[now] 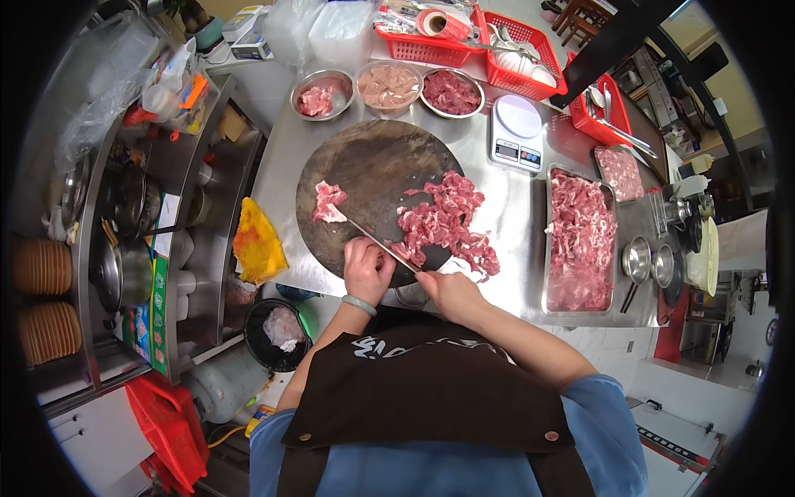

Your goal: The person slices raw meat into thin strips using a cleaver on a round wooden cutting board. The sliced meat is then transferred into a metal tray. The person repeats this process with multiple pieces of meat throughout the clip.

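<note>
My right hand (452, 296) grips the handle of a kitchen knife (380, 244), whose blade slants across the round wooden chopping board (360, 161) toward the upper left. Close against the blade's near side, my left hand (367, 267) has its fingers curled over a piece of raw meat, mostly hidden beneath them. By the knife tip lies a chunk of raw meat with white fat (329, 202). A loose pile of sliced raw meat (447, 214) covers the board's right side and spills onto the steel table (515, 248).
Behind the board stand a bowl of meat chunks (317, 101), a tub of pale meat (389, 87) and a bowl of red meat (452, 93). A digital scale (517, 132) and a steel tray of sliced meat (581, 242) stand rightward. A yellow cloth (258, 242) hangs at the left edge.
</note>
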`<control>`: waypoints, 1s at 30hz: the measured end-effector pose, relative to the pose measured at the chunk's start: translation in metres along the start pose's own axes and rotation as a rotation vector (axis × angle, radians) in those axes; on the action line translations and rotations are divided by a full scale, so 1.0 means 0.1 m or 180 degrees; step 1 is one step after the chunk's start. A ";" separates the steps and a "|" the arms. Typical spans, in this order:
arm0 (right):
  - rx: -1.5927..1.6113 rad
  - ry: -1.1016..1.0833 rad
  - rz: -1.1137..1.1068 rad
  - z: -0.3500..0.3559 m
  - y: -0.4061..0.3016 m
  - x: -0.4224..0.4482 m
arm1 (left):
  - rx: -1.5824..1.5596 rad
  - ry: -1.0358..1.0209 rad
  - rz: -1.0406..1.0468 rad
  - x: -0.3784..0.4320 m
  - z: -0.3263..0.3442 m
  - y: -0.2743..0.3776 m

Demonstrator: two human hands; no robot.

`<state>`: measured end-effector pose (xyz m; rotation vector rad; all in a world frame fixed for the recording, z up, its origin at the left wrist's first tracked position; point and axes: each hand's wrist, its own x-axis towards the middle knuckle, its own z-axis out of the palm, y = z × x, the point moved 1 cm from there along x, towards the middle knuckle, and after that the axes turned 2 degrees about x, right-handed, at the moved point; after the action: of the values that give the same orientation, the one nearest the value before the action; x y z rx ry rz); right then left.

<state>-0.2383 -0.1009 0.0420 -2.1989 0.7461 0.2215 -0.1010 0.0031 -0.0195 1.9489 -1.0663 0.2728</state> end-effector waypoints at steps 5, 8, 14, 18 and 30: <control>0.1244 -0.0336 0.1119 -0.39 0.23 -0.18 | -0.0062 0.0020 -0.0031 0.00 0.03 0.02; 0.1542 -0.0051 0.1004 -0.47 0.35 -0.16 | -0.0028 -0.0057 -0.0001 -0.03 0.03 -0.01; 0.3469 -0.0013 0.1295 -0.51 0.42 -0.32 | 0.0005 -0.0242 -0.0126 0.15 -0.05 0.14; 0.4147 -0.0019 0.1228 -0.62 0.65 -0.49 | 0.0410 -0.1294 0.0062 0.41 0.09 0.39; 0.4292 0.0596 0.1099 -0.69 1.00 -0.93 | 0.0291 -0.2918 0.1015 1.12 1.13 0.50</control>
<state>-0.3773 -0.1627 0.0612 -0.8120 0.9661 -0.2745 -0.0944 -0.1616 0.0038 1.9987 -1.9758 -0.4677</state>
